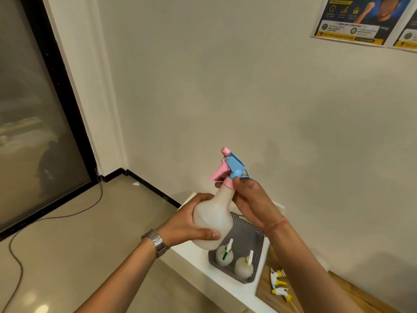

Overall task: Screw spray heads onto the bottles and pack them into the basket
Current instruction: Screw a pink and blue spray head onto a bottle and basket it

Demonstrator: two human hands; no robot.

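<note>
I hold a translucent white bottle [214, 213] up in front of me, tilted a little to the right. My left hand [187, 220] wraps around its round belly. A blue and pink spray head [232, 168] sits on the bottle's neck, and my right hand [250, 199] pinches the pink collar just under it. Below my hands a grey perforated basket [250, 236] stands on a white shelf [194, 251]. Two bottles with spray heads [224, 256] [243, 267] lie in its near end.
Two loose yellow and white spray heads [278, 277] [282, 292] lie on a wooden surface [266, 290] right of the basket. A black cable [67, 214] runs across the tiled floor at the left. A wall with posters [352, 21] rises behind.
</note>
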